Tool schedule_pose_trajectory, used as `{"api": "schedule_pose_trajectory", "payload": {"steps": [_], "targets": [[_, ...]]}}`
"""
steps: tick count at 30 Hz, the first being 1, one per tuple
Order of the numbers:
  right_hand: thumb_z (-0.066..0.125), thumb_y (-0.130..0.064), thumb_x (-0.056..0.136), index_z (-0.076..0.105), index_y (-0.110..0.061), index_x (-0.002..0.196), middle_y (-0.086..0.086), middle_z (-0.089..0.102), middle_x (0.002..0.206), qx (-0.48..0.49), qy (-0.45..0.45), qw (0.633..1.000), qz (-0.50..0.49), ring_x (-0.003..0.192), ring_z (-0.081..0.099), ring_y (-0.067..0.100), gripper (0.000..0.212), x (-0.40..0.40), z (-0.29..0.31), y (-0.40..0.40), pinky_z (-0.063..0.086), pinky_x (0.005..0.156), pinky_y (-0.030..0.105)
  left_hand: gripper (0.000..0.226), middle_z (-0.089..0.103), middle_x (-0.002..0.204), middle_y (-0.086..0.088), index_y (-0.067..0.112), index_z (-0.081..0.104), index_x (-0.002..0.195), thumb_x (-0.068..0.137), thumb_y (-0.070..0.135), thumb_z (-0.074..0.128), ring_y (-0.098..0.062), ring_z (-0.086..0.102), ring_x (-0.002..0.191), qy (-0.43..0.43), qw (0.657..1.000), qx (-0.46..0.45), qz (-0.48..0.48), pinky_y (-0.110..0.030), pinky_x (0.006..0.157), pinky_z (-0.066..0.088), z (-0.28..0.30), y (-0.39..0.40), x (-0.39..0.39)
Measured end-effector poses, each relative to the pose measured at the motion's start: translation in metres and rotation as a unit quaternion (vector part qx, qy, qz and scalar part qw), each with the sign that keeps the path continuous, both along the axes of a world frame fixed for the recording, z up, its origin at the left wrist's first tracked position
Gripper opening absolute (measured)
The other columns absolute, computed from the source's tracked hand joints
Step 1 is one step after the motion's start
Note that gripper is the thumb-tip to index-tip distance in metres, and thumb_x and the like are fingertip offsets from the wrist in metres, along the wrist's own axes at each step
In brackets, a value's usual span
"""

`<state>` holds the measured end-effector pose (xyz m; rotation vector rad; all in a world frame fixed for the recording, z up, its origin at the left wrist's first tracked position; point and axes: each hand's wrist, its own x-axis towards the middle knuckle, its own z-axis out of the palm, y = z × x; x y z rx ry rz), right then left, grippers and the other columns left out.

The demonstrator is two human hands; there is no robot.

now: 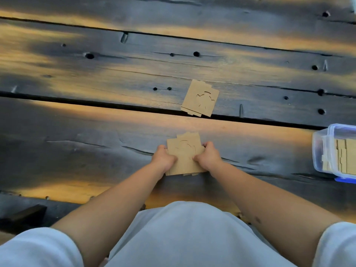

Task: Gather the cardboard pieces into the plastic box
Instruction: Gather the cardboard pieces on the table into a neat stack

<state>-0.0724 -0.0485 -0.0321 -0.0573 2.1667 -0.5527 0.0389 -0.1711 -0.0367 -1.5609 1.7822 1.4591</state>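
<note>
A stack of flat brown cardboard pieces point(184, 153) with cut-out shapes lies on the dark wooden table near me. My left hand point(163, 158) grips its left edge and my right hand point(208, 157) grips its right edge. A second small stack of cardboard pieces point(200, 98) lies farther out, across a gap between planks, untouched. The clear plastic box point(319, 151) with blue clips stands at the right edge of view, partly cut off, with several cardboard pieces standing inside it.
The table is made of rough dark planks point(115, 74) with knot holes and deep gaps between boards. A dark block point(25, 214) sits at the near left edge. My pale shirt fills the bottom of the view.
</note>
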Motion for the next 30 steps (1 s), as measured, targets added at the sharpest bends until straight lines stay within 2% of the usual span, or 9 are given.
{"api": "schedule_pose_trajectory", "payload": {"steps": [6, 8, 11, 15, 18, 24, 30], "targets": [[0.075, -0.027, 0.079, 0.047, -0.016, 0.123, 0.009, 0.059, 0.122, -0.019, -0.020, 1.000, -0.009, 0.110, 0.057, 0.031, 0.053, -0.005, -0.005, 0.004, 0.050, 0.093, 0.048, 0.039, 0.061, 0.117, -0.002, 0.026, 0.045, 0.118, 0.086, 0.028, 0.066, -0.025, 0.060, 0.104, 0.014, 0.998, 0.017, -0.062, -0.042, 0.089, 0.053, -0.006, -0.011, -0.010], [0.075, -0.029, 0.079, 0.047, -0.015, 0.121, 0.010, 0.060, 0.121, -0.029, -0.016, 0.999, -0.029, 0.109, 0.058, 0.031, 0.052, -0.011, -0.007, 0.005, 0.050, 0.092, 0.048, 0.036, 0.062, 0.117, -0.001, 0.029, 0.045, 0.116, 0.086, 0.031, 0.066, -0.024, 0.061, 0.103, 0.032, 0.995, 0.004, -0.099, -0.042, 0.090, 0.053, -0.005, -0.019, -0.020], [0.074, -0.028, 0.081, 0.045, -0.015, 0.122, 0.010, 0.060, 0.122, -0.062, -0.017, 0.994, -0.085, 0.108, 0.059, 0.029, 0.052, -0.023, -0.009, 0.001, 0.051, 0.093, 0.048, 0.041, 0.065, 0.118, -0.006, 0.023, 0.047, 0.119, 0.084, 0.028, 0.069, -0.026, 0.062, 0.104, 0.053, 0.987, -0.033, -0.150, -0.041, 0.093, 0.051, -0.003, -0.035, -0.046], [0.073, -0.022, 0.082, 0.041, -0.015, 0.127, 0.010, 0.058, 0.127, -0.106, 0.002, 0.986, -0.129, 0.113, 0.057, 0.028, 0.056, -0.053, -0.007, -0.017, 0.048, 0.097, 0.044, 0.043, 0.065, 0.119, -0.007, 0.020, 0.049, 0.120, 0.083, 0.024, 0.071, -0.026, 0.061, 0.105, 0.083, 0.981, -0.053, -0.166, -0.037, 0.094, 0.049, 0.000, -0.056, -0.088], [0.074, -0.024, 0.081, 0.048, -0.016, 0.122, 0.007, 0.061, 0.124, -0.104, 0.036, 0.986, -0.128, 0.110, 0.058, 0.026, 0.050, -0.086, -0.004, -0.033, 0.047, 0.090, 0.034, 0.044, 0.064, 0.120, -0.006, 0.022, 0.052, 0.120, 0.081, 0.027, 0.073, -0.025, 0.061, 0.106, 0.095, 0.981, -0.069, -0.157, -0.038, 0.095, 0.049, 0.002, -0.074, -0.121], [0.079, -0.029, 0.076, 0.053, -0.013, 0.122, 0.013, 0.052, 0.128, -0.078, 0.067, 0.986, -0.134, 0.109, 0.057, 0.028, 0.055, -0.140, -0.006, -0.067, 0.048, 0.097, 0.042, 0.052, 0.052, 0.132, -0.014, 0.019, 0.049, 0.128, 0.082, 0.026, 0.072, -0.029, 0.056, 0.113, 0.090, 0.979, -0.083, -0.164, -0.043, 0.099, 0.047, 0.004, -0.104, -0.182], [0.078, -0.026, 0.077, 0.051, -0.018, 0.121, 0.009, 0.057, 0.124, -0.049, 0.058, 0.983, -0.166, 0.110, 0.056, 0.029, 0.052, -0.169, -0.006, -0.089, 0.049, 0.094, 0.045, 0.050, 0.059, 0.125, -0.008, 0.022, 0.045, 0.129, 0.085, 0.026, 0.069, -0.028, 0.057, 0.110, 0.080, 0.980, -0.078, -0.162, -0.042, 0.093, 0.049, 0.002, -0.112, -0.214]]}}
